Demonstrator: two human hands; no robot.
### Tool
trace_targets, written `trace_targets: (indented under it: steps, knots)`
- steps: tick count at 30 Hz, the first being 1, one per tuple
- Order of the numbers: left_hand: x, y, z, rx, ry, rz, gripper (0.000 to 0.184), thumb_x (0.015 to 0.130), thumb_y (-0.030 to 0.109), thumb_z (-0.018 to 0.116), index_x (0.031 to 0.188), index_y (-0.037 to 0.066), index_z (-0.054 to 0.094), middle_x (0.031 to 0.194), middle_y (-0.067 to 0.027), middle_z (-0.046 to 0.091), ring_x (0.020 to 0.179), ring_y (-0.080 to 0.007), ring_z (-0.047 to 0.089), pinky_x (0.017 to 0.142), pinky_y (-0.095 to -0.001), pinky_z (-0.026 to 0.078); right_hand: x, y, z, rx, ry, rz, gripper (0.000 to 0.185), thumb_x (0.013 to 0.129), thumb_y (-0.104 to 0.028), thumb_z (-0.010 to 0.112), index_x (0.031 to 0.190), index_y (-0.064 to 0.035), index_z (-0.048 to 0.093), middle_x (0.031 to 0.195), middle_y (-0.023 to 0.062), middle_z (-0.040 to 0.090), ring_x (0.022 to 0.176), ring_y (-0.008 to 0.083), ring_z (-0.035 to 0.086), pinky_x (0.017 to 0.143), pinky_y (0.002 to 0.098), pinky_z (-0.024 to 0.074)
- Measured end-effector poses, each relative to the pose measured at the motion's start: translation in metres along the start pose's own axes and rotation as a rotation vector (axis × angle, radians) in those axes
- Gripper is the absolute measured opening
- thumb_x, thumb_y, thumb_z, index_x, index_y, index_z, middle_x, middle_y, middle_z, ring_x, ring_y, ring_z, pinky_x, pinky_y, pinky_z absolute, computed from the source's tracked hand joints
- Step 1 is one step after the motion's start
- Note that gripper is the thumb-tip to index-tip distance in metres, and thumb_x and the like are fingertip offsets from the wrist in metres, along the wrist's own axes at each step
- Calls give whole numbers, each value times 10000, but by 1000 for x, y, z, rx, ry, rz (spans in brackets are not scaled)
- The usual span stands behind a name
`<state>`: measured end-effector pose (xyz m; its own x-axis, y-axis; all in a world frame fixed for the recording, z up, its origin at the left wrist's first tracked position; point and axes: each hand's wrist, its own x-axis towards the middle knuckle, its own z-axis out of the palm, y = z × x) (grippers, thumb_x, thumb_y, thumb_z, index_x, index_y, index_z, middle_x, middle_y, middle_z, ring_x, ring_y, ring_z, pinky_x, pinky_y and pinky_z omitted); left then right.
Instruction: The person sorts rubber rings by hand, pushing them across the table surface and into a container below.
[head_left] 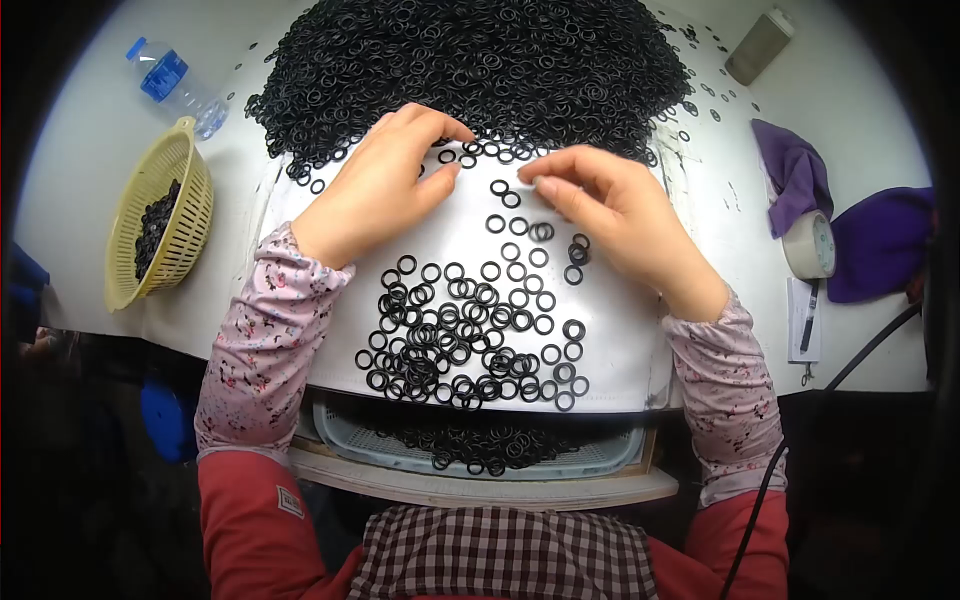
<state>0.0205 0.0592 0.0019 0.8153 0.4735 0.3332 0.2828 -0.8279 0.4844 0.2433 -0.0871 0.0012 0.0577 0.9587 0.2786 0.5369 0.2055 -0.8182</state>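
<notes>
Black rubber O-rings lie in a large heap (470, 70) at the far side of the white board (340, 360). My left hand (385, 180) is at the near edge of that heap, index finger and thumb apart, with a few rings close to its fingertips. Opposite it, my right hand (615, 210) has thumb and index finger close together in a pinch. Whether a ring is between them is too small to tell. Two loose O-rings (511, 199) lie just beside its fingertips. Nearer my body, a looser group of O-rings (450, 330) is spread over the board.
Below the board's front edge, a pale blue tray (600, 455) in an open drawer holds more rings. At left stand a yellow basket (195, 215) with black pieces and a water bottle (180, 85). At right are purple cloth (880, 245), a tape roll (808, 245) and a cable (860, 355).
</notes>
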Motion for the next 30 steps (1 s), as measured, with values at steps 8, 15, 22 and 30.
trace_targets:
  steps: [8, 15, 22, 30]
  knots:
    - [1, 21, -12, -238, -180, -104, 293, 967, 74, 595, 1243, 3, 659, 1176, -99, 694, 1063, -205, 655, 953, -344, 529, 0, -4, -6, -24, 16, 36, 227, 995, -134, 650, 1170, -19, 737, 971, 90, 765, 842, 141, 704, 776, 274, 561]
    - [1, 4, -12, -211, -46, -103, 242, 1014, 59, 551, 1215, -7, 668, 1110, -84, 725, 947, -151, 673, 866, -293, 554, -8, -24, -11, 29, -298, 163, 248, 981, -133, 667, 1186, -10, 733, 1036, 106, 772, 939, 158, 711, 849, 294, 558]
    - [-1, 11, -13, -188, -129, -166, 247, 1005, 90, 580, 1223, 7, 662, 1156, -108, 706, 1020, -190, 665, 902, -319, 537, -14, -43, -12, 164, -673, 177, 232, 992, -154, 676, 1173, -20, 734, 1006, 98, 773, 899, 138, 713, 829, 287, 562]
    - [-2, 38, -14, -564, -540, -93, 241, 1024, 93, 600, 1236, -14, 639, 1097, -71, 710, 968, -120, 652, 853, -276, 529, -1, 9, -4, -355, 47, -211, 299, 955, -160, 695, 1238, -63, 713, 1131, 141, 743, 1005, 237, 704, 857, 338, 564]
